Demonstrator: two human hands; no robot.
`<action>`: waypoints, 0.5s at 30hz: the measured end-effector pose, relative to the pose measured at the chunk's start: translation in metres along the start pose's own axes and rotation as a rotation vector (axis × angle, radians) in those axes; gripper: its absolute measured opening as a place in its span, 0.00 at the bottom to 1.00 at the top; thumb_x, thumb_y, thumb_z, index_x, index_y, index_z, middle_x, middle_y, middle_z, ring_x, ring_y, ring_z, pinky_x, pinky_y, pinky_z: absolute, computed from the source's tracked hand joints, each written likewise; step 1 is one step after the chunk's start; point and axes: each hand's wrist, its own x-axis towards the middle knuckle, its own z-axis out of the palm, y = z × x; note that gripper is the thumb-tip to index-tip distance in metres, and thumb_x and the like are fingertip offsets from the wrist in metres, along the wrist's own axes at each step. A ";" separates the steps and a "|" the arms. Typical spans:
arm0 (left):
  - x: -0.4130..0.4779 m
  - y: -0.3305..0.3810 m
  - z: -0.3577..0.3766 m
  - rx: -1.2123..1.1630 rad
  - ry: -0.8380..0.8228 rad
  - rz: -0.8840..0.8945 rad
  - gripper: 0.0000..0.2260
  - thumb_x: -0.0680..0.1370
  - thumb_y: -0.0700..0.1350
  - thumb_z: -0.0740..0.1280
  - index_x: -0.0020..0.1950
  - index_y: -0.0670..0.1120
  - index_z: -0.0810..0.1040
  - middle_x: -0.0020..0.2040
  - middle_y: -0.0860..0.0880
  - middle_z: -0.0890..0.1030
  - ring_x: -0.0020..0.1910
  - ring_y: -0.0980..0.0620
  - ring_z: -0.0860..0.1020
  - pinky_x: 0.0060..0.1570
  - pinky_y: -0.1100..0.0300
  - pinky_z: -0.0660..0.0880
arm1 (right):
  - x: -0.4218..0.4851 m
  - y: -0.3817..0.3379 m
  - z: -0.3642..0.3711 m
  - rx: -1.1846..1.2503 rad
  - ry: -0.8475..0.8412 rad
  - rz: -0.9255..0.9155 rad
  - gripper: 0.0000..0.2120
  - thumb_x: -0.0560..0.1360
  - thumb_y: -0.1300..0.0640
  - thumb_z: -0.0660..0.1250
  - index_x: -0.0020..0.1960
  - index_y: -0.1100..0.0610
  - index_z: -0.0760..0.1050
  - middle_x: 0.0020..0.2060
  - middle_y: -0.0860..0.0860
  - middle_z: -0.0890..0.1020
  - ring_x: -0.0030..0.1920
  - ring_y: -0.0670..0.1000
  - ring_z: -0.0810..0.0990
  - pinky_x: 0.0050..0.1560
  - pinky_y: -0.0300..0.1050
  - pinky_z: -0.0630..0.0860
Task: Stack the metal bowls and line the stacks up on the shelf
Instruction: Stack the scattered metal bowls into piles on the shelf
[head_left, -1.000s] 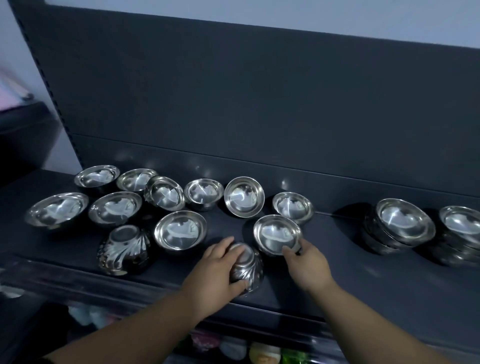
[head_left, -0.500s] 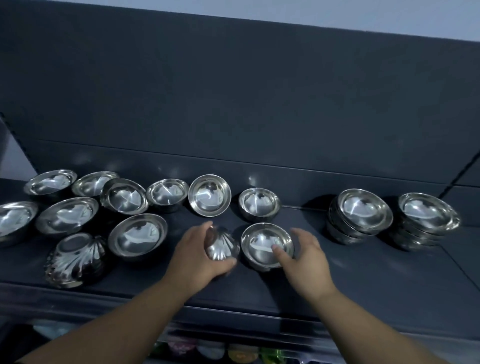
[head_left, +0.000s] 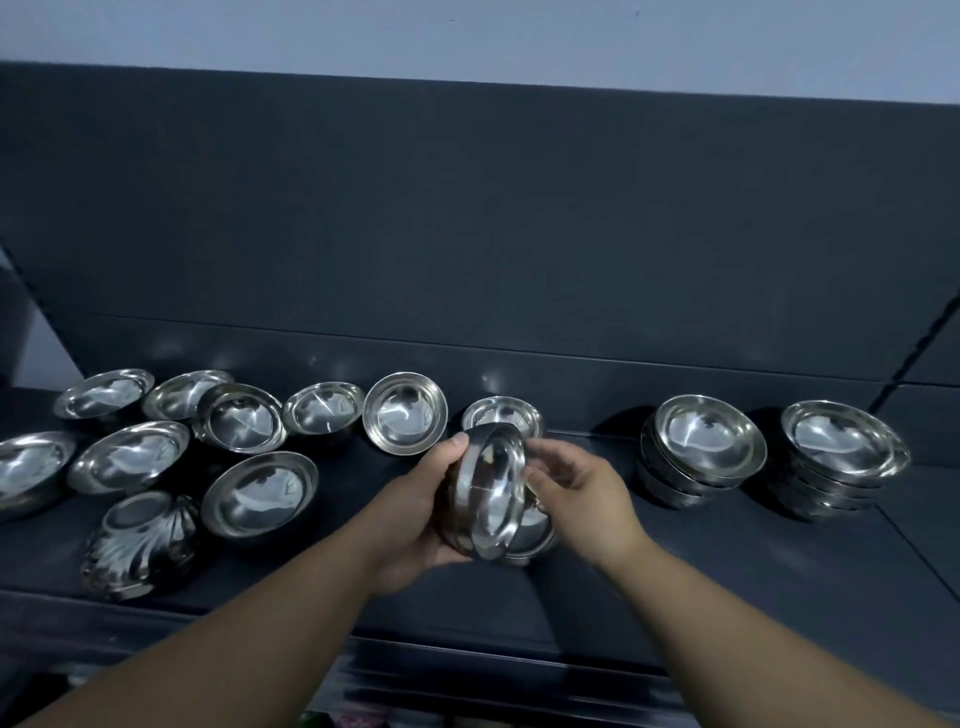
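My left hand grips a small metal bowl, lifted off the dark shelf and tipped on its side with its mouth facing right. Directly beneath it sits a second small bowl, mostly hidden. My right hand curls around that lower bowl's right side, fingertips close to the tipped bowl's rim. Two finished stacks of bowls stand to the right, the nearer stack and the farther stack. Another single bowl sits just behind my hands.
Several loose bowls spread over the shelf's left half, one bowl leaning on edge. A scalloped bowl lies on its side near the front edge. The dark back panel rises behind. Coloured items show on a lower shelf.
My left hand has lifted its small bowl off the shelf and turned it mouth-right over the bowl by my right hand. The camera has swung right.
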 end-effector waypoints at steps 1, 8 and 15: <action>0.000 -0.001 0.001 -0.020 -0.007 -0.013 0.26 0.75 0.64 0.59 0.61 0.47 0.80 0.57 0.43 0.83 0.57 0.45 0.81 0.61 0.41 0.75 | 0.001 0.000 -0.001 -0.024 0.025 0.024 0.13 0.74 0.62 0.72 0.47 0.43 0.82 0.36 0.45 0.85 0.36 0.42 0.81 0.45 0.40 0.78; -0.001 -0.002 -0.001 0.094 0.148 0.133 0.18 0.78 0.63 0.58 0.60 0.55 0.79 0.56 0.52 0.84 0.56 0.51 0.82 0.56 0.47 0.78 | 0.011 0.007 -0.007 -0.156 0.104 0.083 0.04 0.73 0.56 0.72 0.40 0.50 0.84 0.28 0.44 0.82 0.26 0.37 0.75 0.32 0.30 0.73; 0.008 -0.009 -0.010 0.252 0.480 0.214 0.08 0.81 0.43 0.60 0.54 0.51 0.78 0.50 0.48 0.82 0.47 0.49 0.83 0.41 0.53 0.82 | 0.007 0.019 -0.005 -0.243 0.068 0.112 0.07 0.76 0.49 0.69 0.52 0.47 0.82 0.46 0.43 0.85 0.47 0.41 0.83 0.53 0.38 0.76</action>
